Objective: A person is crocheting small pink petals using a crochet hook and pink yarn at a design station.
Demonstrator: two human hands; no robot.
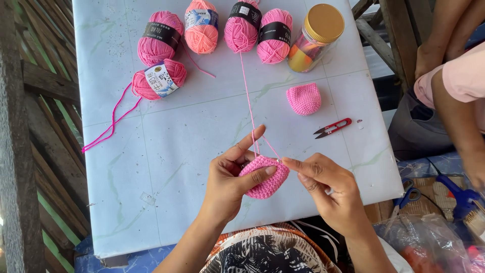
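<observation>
Altogether five yarn balls (pixel 202 33), two crocheted cups (pixel 264 176).

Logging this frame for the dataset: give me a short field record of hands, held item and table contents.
left hand: pinches pink crochet piece, yarn strand over index finger
right hand: at the piece's right edge, hook mostly hidden
yarn: five pink and coral yarn skeins at table's far edge
other: second crocheted cup, red thread snips, gold-lidded jar
surface: white table
bystander: person's arm, right side

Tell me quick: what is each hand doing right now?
Left hand: closed on the pink crochet piece, yarn strand over the forefinger.
Right hand: fingertips pinched at the piece's edge; what they grip cannot be told.
</observation>
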